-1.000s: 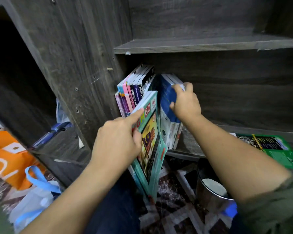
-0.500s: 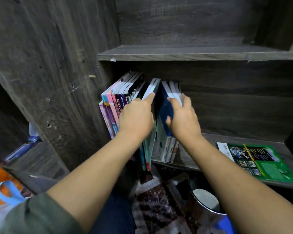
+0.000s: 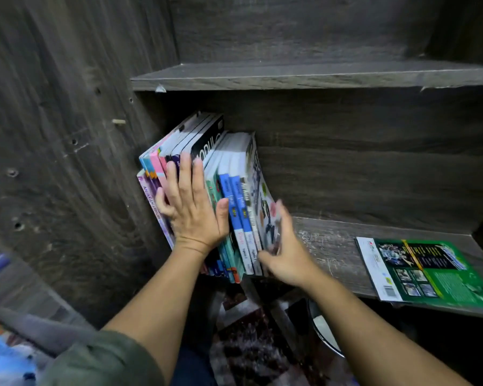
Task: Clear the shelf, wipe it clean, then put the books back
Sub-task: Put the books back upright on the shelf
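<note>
I see a loose olive-green sleeve [image 3: 103, 358] covering the left upper arm, its cloth soft and creased. The left forearm [image 3: 156, 296] and right forearm [image 3: 374, 324] are bare down to the left hand [image 3: 191, 210] and the motion-blurred right hand [image 3: 289, 257]. Between them I make out dark blue trousers [image 3: 188, 367].

Dark wood shelf [image 3: 326, 240]: leaning books [image 3: 234, 196], flat green book [image 3: 430, 271].
</note>
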The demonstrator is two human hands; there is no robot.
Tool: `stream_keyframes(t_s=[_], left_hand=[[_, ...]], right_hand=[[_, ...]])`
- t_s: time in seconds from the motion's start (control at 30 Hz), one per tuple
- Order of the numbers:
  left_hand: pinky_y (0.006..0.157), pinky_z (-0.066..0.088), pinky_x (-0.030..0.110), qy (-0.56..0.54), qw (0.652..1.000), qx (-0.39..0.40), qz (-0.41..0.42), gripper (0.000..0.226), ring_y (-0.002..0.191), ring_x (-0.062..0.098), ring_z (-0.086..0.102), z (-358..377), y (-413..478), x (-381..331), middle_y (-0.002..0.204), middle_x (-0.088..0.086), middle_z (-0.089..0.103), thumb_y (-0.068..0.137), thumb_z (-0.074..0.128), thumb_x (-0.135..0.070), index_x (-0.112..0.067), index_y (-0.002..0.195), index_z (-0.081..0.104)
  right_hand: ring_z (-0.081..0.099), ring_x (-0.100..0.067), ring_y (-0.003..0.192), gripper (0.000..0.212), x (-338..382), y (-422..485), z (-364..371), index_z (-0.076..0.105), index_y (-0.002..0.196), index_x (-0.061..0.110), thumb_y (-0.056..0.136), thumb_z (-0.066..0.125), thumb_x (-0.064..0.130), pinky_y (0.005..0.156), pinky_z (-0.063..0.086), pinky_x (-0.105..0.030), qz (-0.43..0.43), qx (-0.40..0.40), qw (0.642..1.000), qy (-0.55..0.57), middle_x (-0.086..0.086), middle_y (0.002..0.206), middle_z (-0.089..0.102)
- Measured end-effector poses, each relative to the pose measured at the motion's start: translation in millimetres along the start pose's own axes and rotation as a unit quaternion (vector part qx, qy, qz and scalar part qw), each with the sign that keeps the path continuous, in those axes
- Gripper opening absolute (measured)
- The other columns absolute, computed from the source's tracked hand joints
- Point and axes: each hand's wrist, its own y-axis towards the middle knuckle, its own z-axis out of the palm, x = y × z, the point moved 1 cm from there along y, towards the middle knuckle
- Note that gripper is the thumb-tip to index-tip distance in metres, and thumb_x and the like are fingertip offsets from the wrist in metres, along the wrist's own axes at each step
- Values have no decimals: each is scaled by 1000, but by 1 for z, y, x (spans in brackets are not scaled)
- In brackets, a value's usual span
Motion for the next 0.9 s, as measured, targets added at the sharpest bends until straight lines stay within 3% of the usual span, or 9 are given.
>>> stream_keyframes(t_s=[0.1,0.2,0.3,0.4,0.53,0.73,0.9], left_hand=[[109,10,46,18,1000,-8,5,70,149,17,-5,12,-5,5,156,7,17,93,16,-50,-10,150,19],[110,12,48,-42,998,-45,3,69,149,23,4,9,-2,5,153,10,19,93,16,-52,-8,147,23],[116,11,46,-125,986,-101,-47,71,144,38,15,-5,13,13,152,24,20,90,30,-42,3,145,23],[118,8,43,-159,981,-96,-49,73,144,41,15,-16,19,23,152,31,20,90,36,-36,13,144,23],[118,11,41,-164,984,-66,-17,74,145,38,17,-21,19,32,152,27,25,89,37,-37,9,144,24],[117,17,49,-219,971,-89,18,76,140,44,24,-22,25,33,145,28,30,94,31,-44,16,140,26],[115,20,55,-238,967,-88,30,81,139,43,25,-21,24,23,144,27,30,95,25,-52,14,141,23]], right_hand=[[48,-12,130,121,-24,-1,15,0,153,39,65,83,29,109,41,-37,70,122,989,-50,4,147,46],[43,-12,134,138,-39,2,25,-5,150,44,44,82,58,110,40,-38,92,97,985,-106,10,149,42],[32,-17,141,150,-41,5,32,-12,151,37,38,82,66,113,33,-42,100,60,984,-135,7,155,31],[20,-22,146,154,-41,8,46,-16,151,33,38,82,71,117,25,-46,88,-2,980,-180,2,159,21],[20,-21,145,150,-44,15,59,-18,150,34,45,84,67,118,22,-44,67,-51,981,-174,1,158,24],[37,-15,138,141,-43,19,65,-14,145,54,47,88,52,109,38,-47,41,-48,994,-88,13,155,31],[40,-19,136,142,-40,19,59,-18,145,52,50,89,53,108,40,-48,45,-23,995,-91,9,155,33]])
